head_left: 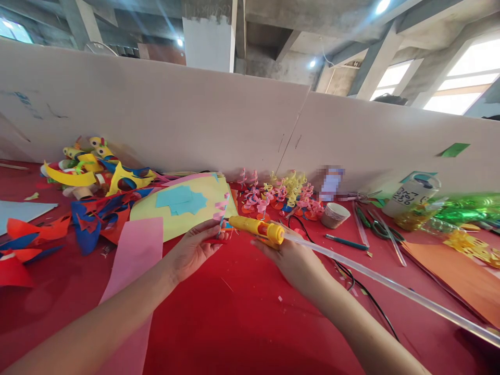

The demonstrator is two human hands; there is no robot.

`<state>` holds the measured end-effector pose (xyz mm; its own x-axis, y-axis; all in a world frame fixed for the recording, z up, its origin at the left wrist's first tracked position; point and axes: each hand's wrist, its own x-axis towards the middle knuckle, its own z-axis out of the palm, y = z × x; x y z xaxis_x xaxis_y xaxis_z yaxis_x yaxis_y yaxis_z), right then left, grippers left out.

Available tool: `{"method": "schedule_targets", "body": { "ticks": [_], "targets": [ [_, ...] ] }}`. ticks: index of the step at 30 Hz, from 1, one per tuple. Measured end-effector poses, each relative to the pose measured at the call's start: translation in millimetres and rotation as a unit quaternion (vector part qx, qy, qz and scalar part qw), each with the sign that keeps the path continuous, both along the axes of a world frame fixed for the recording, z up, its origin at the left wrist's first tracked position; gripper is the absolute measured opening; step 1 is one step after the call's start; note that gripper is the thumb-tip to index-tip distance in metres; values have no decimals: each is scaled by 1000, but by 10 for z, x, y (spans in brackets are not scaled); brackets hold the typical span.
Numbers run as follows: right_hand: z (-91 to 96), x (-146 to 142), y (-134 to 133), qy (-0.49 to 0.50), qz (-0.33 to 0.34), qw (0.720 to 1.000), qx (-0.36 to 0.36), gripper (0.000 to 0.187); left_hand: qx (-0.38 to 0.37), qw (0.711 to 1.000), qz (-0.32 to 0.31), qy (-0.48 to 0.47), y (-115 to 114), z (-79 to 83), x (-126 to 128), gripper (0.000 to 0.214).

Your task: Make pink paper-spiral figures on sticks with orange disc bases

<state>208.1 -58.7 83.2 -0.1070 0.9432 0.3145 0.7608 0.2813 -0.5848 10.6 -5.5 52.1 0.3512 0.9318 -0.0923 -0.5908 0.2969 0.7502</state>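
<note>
My right hand [291, 256] is wrapped round a yellow hot glue gun [255, 229], its nozzle pointing left. A long clear glue stick [363, 268] runs out of its back end toward the lower right. Just left of the nozzle, my left hand [197, 247] pinches a small paper craft [221, 209], a thin stem with pink paper curled round it and a base at the bottom partly hidden by the fingers. The nozzle is close to the craft; whether they touch I cannot tell.
Finished pink and yellow curled crafts [279, 192] stand at the back, beside a paper cup [335, 214]. Pale yellow sheets [179, 219] and a pink strip [133, 250] lie left. Scissors [385, 229], a teal pen [349, 242], a black cord [371, 297] and orange paper [453, 276] lie right.
</note>
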Motion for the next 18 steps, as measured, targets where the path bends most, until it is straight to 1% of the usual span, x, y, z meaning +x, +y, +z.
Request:
{"method": "schedule_targets", "body": {
  "ticks": [4,7,13,18],
  "targets": [
    [-24,2,12,3,4,1000,17,12,-22,1000,18,1,-3,11,1,15],
    [-49,8,17,13,15,999,31,13,-22,1000,14,2,-3,13,2,13],
    [-41,-2,7,18,4,1000,11,14,-19,1000,10,-1,3,-3,-10,14],
    [-11,98,42,39,-7,999,24,19,-12,1000,12,9,20,-9,-33,14]
  ]
}}
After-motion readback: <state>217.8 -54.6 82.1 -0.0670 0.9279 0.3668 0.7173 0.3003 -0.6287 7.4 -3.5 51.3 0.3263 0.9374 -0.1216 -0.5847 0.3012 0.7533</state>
